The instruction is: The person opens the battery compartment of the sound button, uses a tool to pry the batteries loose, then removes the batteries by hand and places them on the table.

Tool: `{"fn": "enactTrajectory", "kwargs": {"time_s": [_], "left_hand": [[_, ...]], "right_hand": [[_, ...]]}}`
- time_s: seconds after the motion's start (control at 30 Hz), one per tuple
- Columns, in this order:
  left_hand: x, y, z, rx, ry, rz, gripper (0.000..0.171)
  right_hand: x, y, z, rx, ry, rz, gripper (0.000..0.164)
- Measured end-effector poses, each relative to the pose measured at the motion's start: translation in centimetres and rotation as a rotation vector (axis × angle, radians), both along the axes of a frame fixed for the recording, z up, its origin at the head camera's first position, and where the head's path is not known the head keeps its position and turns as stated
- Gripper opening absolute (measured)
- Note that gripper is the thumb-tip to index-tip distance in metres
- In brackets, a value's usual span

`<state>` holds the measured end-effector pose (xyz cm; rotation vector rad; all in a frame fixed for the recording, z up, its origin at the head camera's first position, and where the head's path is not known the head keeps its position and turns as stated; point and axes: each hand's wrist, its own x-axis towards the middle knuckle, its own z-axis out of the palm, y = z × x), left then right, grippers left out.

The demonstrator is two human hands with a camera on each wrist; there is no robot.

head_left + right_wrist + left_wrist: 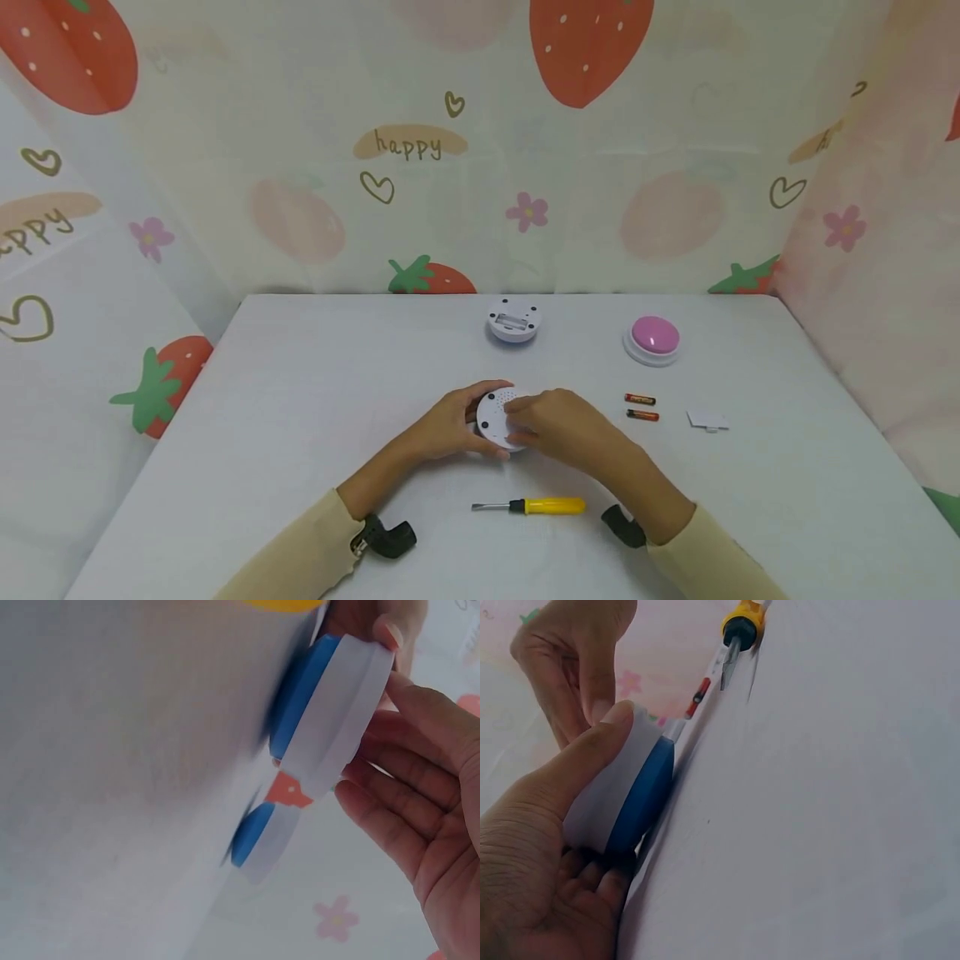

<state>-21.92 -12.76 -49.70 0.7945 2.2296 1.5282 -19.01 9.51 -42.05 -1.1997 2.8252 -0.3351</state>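
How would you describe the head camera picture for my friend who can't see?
A person's left hand holds a round white gadget at a white table, and the right hand touches it. A yellow screwdriver lies nearer, another gadget behind, two batteries and a pink button to the right.

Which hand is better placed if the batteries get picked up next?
Probably the right hand: the two batteries lie on its side, closer to it, while the left hand grips the upturned blue-and-white push button.
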Motion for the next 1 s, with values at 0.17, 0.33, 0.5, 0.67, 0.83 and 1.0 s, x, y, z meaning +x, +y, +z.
{"fn": "enactTrajectory", "kwargs": {"time_s": [0.17,0.33,0.5,0.67,0.83,1.0], "left_hand": [[0.0,-0.1,-0.1,0.022,-0.034,0.009,0.093],[-0.1,0.0,-0.3,0.039,-0.042,0.014,0.092],[-0.2,-0.1,-0.4,0.045,-0.035,0.014,0.091],[-0.3,-0.1,-0.3,0.049,-0.036,0.011,0.091],[-0.3,-0.1,-0.3,0.061,-0.050,0.014,0.091],[-0.2,-0.1,-0.2,0.054,-0.056,0.024,0.091]], "right_hand": [[0.3,-0.4,0.0,0.100,0.064,0.019,0.032],[0.8,-0.6,0.3,0.177,0.134,0.055,0.027],[0.9,-0.6,0.4,0.193,0.171,0.100,0.022],[1.0,-0.5,0.5,0.210,0.199,0.140,0.022],[1.2,-0.6,0.3,0.275,0.240,0.165,0.029],[1.4,-0.7,0.2,0.316,0.293,0.175,0.032]]}}
